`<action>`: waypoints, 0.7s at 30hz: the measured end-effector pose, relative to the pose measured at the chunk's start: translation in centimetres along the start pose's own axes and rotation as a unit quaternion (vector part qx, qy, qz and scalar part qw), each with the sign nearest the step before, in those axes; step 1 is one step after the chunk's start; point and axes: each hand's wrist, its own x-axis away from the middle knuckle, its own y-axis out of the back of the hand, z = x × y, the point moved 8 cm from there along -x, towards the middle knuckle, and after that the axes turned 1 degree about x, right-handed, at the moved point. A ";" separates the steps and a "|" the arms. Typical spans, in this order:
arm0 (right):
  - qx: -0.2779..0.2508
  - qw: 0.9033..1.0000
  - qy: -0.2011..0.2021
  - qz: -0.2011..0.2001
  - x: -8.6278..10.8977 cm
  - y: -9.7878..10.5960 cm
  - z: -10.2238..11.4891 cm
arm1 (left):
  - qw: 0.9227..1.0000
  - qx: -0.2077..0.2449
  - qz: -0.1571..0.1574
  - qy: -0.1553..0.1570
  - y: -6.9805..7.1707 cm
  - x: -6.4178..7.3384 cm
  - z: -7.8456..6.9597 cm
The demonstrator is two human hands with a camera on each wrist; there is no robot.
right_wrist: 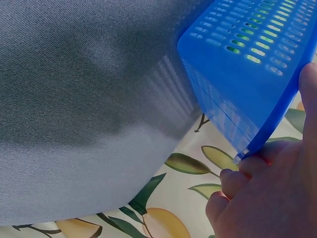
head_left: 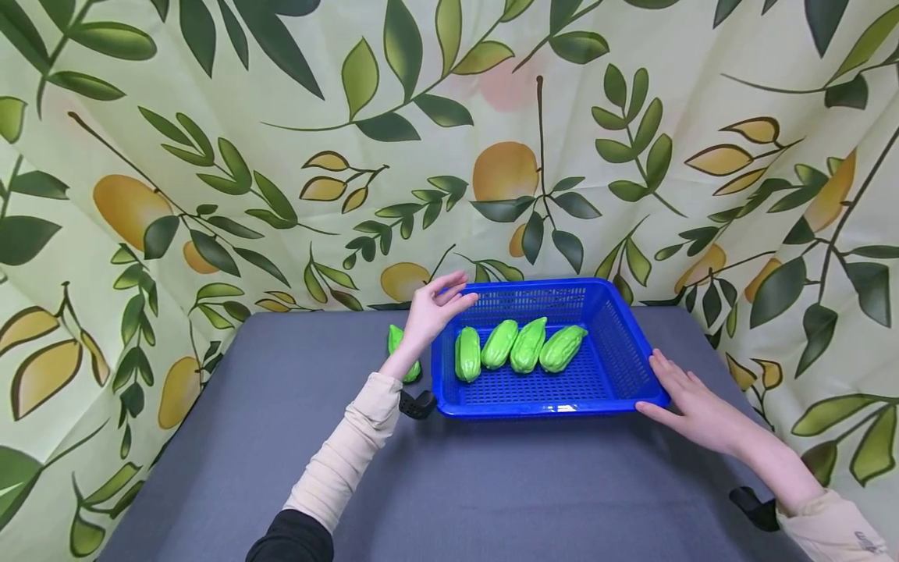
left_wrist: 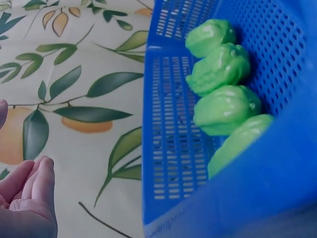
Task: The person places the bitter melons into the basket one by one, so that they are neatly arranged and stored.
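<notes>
A blue plastic basket [head_left: 548, 407] with slotted walls stands on the grey table. Several glossy, ridged green bitter melons [head_left: 528, 345] lie side by side in its left half. One more bitter melon [head_left: 395, 337] is outside, left of the basket, partly covered by my left forearm. My left hand [head_left: 433, 308] hovers by the basket's back left rim, fingers loosely bent, nothing in them. At the basket's right side, my right hand [head_left: 695, 402] touches the rim with extended fingers, thumb at the front corner. The right wrist view shows the basket's outer wall [right_wrist: 237, 84] beside these fingers.
A grey cloth-covered table [head_left: 281, 406] spreads around the basket. Behind it and along both sides hangs a curtain [head_left: 267, 156] printed with leaves and orange fruit. Dark straps with small black devices [head_left: 419, 404] sit at both wrists.
</notes>
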 end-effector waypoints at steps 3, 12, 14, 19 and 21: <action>-0.002 1.000 0.001 0.002 -0.1 -0.1 0.1 | 1.000 -0.001 -0.012 0.005 1.1 0.3 0.1; -0.003 1.000 0.005 -0.001 0.0 -0.1 0.1 | 0.998 -0.018 -0.053 0.018 4.1 1.4 0.8; -0.003 1.000 0.006 -0.001 0.0 -0.1 0.1 | 0.998 -0.016 -0.060 0.017 4.6 1.6 1.0; -0.003 1.000 0.010 -0.004 0.0 -0.1 0.0 | 0.998 -0.004 -0.068 0.012 5.6 2.0 1.2; -0.005 1.000 0.010 -0.004 0.0 -0.1 0.0 | 0.998 0.002 -0.066 0.023 5.7 2.4 0.8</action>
